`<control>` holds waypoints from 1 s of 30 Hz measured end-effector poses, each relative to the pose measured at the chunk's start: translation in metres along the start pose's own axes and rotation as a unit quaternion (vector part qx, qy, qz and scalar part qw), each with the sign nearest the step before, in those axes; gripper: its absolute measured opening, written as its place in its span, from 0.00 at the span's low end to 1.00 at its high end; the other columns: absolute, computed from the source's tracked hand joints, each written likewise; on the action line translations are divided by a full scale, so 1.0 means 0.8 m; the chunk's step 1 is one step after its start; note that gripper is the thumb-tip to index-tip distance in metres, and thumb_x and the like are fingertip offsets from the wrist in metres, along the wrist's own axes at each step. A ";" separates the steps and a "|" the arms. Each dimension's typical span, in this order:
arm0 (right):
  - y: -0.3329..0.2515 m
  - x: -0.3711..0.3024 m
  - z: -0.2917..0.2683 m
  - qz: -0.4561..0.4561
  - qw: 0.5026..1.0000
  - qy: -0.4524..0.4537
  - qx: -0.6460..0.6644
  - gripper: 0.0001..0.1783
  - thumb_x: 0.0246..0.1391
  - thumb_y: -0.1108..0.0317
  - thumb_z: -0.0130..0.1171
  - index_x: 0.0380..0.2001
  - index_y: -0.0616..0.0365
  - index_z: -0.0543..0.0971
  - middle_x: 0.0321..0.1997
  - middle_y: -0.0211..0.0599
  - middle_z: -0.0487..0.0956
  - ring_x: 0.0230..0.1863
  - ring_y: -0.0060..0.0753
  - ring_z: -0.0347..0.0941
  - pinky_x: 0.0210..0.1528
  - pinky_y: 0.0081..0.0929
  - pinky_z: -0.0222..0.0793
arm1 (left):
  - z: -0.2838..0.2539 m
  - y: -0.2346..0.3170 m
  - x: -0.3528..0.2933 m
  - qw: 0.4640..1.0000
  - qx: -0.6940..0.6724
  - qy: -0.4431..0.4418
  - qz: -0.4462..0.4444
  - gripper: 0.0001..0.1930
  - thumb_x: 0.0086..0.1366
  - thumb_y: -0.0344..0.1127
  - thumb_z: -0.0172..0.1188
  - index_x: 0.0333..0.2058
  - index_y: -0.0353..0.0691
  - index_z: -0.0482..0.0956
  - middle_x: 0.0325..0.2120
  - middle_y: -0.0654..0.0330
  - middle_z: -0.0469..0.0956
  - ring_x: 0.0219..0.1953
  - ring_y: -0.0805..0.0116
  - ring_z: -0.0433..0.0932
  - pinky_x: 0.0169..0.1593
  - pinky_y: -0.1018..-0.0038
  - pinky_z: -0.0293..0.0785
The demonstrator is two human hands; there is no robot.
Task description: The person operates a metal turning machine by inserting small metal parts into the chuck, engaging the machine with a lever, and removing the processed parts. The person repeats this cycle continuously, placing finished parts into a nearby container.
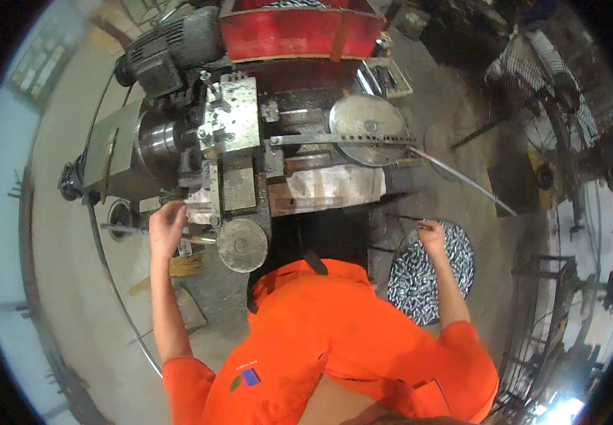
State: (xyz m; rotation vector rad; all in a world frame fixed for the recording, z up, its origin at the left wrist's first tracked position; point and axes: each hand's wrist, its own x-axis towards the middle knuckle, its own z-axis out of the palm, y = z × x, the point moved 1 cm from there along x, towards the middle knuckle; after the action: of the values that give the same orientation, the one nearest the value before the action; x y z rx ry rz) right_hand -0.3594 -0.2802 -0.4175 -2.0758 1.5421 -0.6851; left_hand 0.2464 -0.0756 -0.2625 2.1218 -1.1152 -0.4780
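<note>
My left hand (167,221) is at the near left side of a lathe-like machine (230,117), its fingers closed together beside a small flat tray-like ledge. Whatever it may hold is too small to make out. Just to its right are a flat metal bar and a round metal disc (242,245) on the machine's near slide. My right hand (431,238) is closed in a pinch over the far edge of a round container heaped with small shiny metal parts (427,283). Its fingertips hide what is between them.
A motor (172,53) sits at the far left of the machine, and a red bin (299,34) with metal parts stands behind it. A large disc (368,130) with a perforated bar and long rod (466,180) juts right. A brush (184,265) lies below my left hand.
</note>
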 end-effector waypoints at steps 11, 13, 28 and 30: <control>-0.453 0.065 0.037 -0.400 0.869 -0.197 0.215 0.24 0.28 0.72 0.58 0.38 0.60 0.78 0.48 0.48 0.71 0.49 0.47 0.70 0.50 0.32 0.67 | 0.060 0.203 -0.024 0.969 -0.058 -0.106 0.214 0.21 0.59 0.52 0.55 0.27 0.38 0.80 0.16 0.52 0.76 0.23 0.52 0.77 0.29 0.61 0.72; -0.491 0.061 0.039 -0.435 0.859 -0.199 0.182 0.23 0.28 0.72 0.57 0.37 0.61 0.78 0.47 0.48 0.70 0.47 0.47 0.70 0.49 0.33 0.67 | 0.054 0.192 -0.028 0.975 -0.021 -0.084 0.205 0.23 0.58 0.53 0.55 0.24 0.36 0.79 0.15 0.51 0.75 0.21 0.52 0.77 0.28 0.60 0.71; -0.625 0.133 0.081 -0.611 0.758 -0.228 -0.001 0.21 0.26 0.63 0.59 0.31 0.58 0.81 0.38 0.43 0.76 0.40 0.48 0.68 0.40 0.39 0.67 | -0.055 0.105 -0.021 0.985 -0.135 -0.047 0.098 0.14 0.60 0.37 0.58 0.40 0.34 0.76 0.20 0.62 0.77 0.21 0.78 0.74 0.24 0.78 0.69; -0.647 0.164 0.115 -0.604 0.770 -0.197 -0.062 0.20 0.25 0.62 0.58 0.28 0.58 0.82 0.36 0.45 0.76 0.40 0.48 0.68 0.41 0.40 0.67 | -0.107 0.086 -0.042 0.992 -0.118 0.024 0.024 0.13 0.59 0.31 0.55 0.43 0.35 0.74 0.20 0.63 0.76 0.22 0.78 0.75 0.24 0.79 0.69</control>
State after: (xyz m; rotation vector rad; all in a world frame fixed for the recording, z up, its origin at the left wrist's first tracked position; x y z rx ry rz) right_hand 0.1100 -0.2637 -0.1479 -2.9218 -0.1605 -0.4400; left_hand 0.2389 -0.0412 -0.1531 1.8880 -1.0259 -0.5077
